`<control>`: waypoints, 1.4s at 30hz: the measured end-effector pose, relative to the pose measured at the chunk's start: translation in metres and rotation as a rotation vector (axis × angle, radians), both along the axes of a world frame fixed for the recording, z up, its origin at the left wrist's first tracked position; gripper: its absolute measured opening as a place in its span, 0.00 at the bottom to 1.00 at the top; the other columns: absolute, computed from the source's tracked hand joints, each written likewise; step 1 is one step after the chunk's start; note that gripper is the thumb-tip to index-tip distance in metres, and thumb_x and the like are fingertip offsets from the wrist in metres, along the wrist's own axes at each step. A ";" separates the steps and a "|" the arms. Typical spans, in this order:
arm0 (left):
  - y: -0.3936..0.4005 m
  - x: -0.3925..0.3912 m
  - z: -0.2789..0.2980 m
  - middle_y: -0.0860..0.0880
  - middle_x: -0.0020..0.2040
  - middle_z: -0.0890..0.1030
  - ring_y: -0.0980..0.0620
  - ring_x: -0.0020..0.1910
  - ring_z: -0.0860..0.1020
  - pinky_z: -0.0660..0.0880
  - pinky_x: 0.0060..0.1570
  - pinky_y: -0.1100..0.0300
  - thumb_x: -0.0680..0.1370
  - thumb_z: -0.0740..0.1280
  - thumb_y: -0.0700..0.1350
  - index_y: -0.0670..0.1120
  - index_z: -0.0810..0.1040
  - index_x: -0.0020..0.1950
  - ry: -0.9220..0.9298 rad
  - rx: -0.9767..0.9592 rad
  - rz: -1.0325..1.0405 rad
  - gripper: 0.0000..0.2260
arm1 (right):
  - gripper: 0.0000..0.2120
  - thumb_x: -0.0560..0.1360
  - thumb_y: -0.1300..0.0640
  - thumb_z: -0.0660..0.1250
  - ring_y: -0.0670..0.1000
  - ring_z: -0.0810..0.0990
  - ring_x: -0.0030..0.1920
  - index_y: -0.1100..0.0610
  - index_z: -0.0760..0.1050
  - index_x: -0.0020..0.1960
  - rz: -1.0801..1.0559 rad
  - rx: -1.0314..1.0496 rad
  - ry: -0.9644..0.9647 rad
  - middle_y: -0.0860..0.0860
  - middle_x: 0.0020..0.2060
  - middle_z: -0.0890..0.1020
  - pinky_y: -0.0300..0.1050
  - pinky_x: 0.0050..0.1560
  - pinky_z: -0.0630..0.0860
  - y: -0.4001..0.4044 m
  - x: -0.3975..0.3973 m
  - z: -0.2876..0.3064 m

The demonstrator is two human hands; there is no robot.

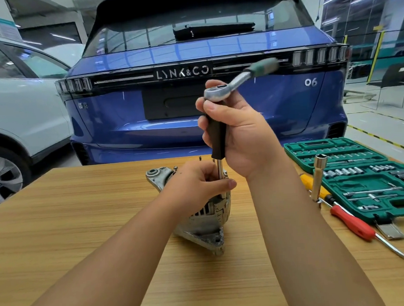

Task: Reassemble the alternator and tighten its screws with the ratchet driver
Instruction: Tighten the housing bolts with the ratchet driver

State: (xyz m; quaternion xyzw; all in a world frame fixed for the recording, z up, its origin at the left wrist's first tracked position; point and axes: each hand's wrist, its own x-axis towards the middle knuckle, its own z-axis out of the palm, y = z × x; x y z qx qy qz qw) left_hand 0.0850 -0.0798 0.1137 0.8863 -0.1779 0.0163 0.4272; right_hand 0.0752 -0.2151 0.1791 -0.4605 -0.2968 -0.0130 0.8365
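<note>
On the wooden table [59,218] the alternator [200,220] stands on edge, the left hand [195,183] pinching the driver's steel shaft [220,175] just above it. The right hand [237,132] is wrapped round the black driver handle [217,138], which carries the ratchet [237,80] on top. If the tall tool leans, the bit could likely slip off the screw, hidden behind the fingers.

A blue car [207,87] shows "LYNK & CO" in silver letters across its rear light bar [182,72], and the number "06" on the tailgate's right side.
</note>
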 end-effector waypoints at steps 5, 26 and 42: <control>-0.003 0.000 0.001 0.55 0.37 0.83 0.60 0.36 0.80 0.75 0.37 0.59 0.73 0.75 0.60 0.54 0.81 0.40 -0.018 -0.006 -0.004 0.11 | 0.17 0.78 0.68 0.62 0.52 0.75 0.38 0.50 0.77 0.60 -0.081 -0.051 -0.261 0.53 0.46 0.81 0.45 0.36 0.73 -0.006 0.007 -0.006; -0.004 -0.003 0.000 0.56 0.33 0.80 0.56 0.35 0.80 0.80 0.38 0.53 0.72 0.75 0.60 0.59 0.78 0.35 -0.048 0.000 0.003 0.11 | 0.04 0.77 0.55 0.71 0.46 0.69 0.29 0.55 0.78 0.46 -0.354 -0.107 -0.026 0.48 0.30 0.73 0.41 0.30 0.67 -0.004 0.004 0.000; -0.004 -0.002 -0.001 0.57 0.30 0.78 0.62 0.30 0.75 0.72 0.35 0.58 0.74 0.75 0.58 0.54 0.78 0.36 -0.048 -0.011 0.002 0.12 | 0.25 0.72 0.49 0.70 0.53 0.74 0.37 0.52 0.73 0.68 0.047 0.038 -0.167 0.56 0.43 0.78 0.46 0.37 0.70 -0.007 0.008 -0.004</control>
